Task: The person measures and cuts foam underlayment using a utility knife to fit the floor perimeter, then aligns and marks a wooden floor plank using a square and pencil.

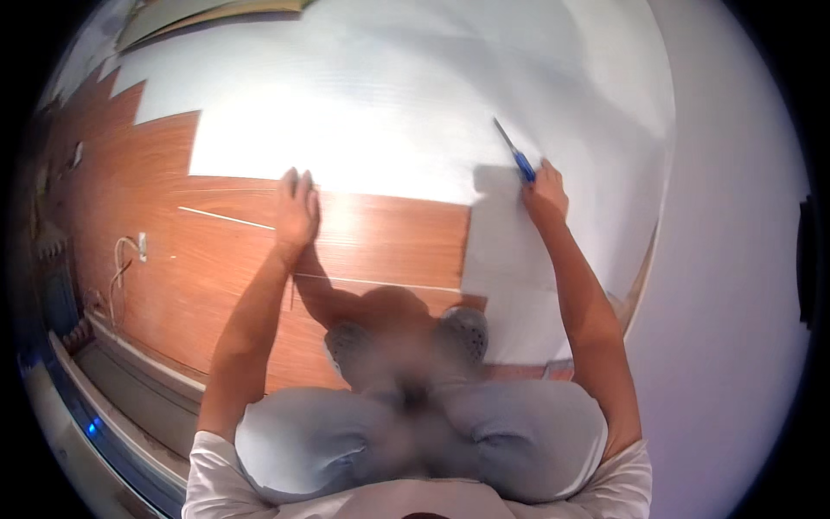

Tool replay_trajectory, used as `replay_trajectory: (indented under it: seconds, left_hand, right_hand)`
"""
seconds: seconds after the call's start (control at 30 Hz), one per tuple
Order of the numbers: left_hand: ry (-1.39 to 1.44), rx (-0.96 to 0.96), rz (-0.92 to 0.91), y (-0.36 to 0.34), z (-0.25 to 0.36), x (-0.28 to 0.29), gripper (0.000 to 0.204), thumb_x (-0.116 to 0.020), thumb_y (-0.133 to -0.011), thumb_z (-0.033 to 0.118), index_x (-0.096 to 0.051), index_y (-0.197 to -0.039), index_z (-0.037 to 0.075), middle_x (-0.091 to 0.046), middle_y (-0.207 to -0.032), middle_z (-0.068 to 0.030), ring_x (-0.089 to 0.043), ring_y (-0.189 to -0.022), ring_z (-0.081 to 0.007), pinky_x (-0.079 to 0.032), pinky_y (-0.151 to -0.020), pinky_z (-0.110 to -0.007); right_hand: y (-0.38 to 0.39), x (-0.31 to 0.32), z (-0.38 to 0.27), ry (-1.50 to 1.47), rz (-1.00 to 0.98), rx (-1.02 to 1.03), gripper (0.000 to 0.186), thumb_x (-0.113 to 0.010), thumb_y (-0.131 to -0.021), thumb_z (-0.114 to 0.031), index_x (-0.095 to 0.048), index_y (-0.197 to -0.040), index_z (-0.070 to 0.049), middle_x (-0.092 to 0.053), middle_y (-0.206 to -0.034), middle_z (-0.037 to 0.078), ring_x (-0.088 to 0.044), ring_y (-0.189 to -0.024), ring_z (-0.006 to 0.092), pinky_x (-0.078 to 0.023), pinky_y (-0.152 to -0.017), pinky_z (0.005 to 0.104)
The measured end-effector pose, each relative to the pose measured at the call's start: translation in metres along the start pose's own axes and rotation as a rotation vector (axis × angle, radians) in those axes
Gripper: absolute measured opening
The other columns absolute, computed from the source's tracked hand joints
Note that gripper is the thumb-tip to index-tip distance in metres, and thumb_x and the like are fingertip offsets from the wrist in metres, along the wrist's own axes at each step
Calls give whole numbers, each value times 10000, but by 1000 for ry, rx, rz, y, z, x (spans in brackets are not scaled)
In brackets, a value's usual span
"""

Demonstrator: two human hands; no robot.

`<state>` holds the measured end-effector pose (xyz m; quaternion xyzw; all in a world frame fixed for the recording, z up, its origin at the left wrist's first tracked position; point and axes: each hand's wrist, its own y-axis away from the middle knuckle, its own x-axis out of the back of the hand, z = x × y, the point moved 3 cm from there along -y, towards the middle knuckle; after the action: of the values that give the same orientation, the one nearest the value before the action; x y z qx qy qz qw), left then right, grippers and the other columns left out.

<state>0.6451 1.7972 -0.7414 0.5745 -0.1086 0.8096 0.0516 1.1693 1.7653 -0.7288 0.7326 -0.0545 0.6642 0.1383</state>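
Orange-brown wood-look planks [138, 208] lie in stepped rows to our L, w/ white underlay [303, 112] bare beyond them. Our L hand [296, 208] rests at the far edge of the front-row plank [393, 229], where it meets the underlay; fingers extended, gripping nothing we can see. Our R hand [545, 195] is well apart from it, past the plank's R end, closed round a blue-handled tool [524, 166], slim shaft pointing fwd & a bit L; screwdriver or knife, can't tell. We'd judge the step as seating or checking that plank. Next move prob. calls for steady L-hand pressure & the tool brought to the edge w/o gouging the finish.
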Motion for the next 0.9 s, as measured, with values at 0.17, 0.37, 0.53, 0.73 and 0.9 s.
replay_trajectory:
  seconds: [0.17, 0.37, 0.53, 0.73, 0.9]
  left_hand:
    - [260, -4, 48, 5, 30, 0, 494, -586, -1018, 169, -521, -1464, -34, -449, -1539, -319, -442, -1412, -487, -372, -1194, -525]
    - [736, 100, -227, -49, 103, -26, 589, -493, -1104, 357, -431, -1551, -22, -419, -1623, -231, -374, -1524, -358, -281, -1260, -408]
    - [681, -52, -282, -131, 150, -42, 576, -511, -1091, 349, -460, -1527, -22, -435, -1609, -230, -381, -1517, -352, -305, -1257, -417]
    - [246, -356, -246, -219, 178, -67, 536, -540, -1055, 324, -482, -1534, 91, -380, -1647, -205, -366, -1517, -394, -318, -1251, -447]
    - [60, -390, -201, -260, 218, -94, 525, -554, -1055, 292, -473, -1555, 157, -383, -1634, -173, -420, -1438, -383, -336, -1215, -488]
  right_hand:
    - [22, -14, 3, -100, 401, 200, 354, -687, -831, -75, -608, -1166, 8, -593, -1445, 176, -568, -1308, 350, -611, -923, 441]
    - [25, -20, 8, -204, 293, 69, 362, -681, -832, -99, -607, -1178, -22, -543, -1512, 142, -543, -1340, 327, -608, -910, 428]
    - [26, -9, 8, -234, 234, 25, 299, -665, -849, -105, -599, -1129, -22, -532, -1526, 136, -518, -1374, 327, -587, -945, 449]
    - [23, -9, 6, -283, 236, 49, 306, -653, -838, -100, -588, -1129, -30, -521, -1536, 147, -505, -1388, 352, -574, -971, 488]
    - [22, -14, 8, -293, 221, 40, 324, -658, -828, -105, -586, -1136, -34, -528, -1529, 152, -513, -1381, 362, -581, -955, 489]
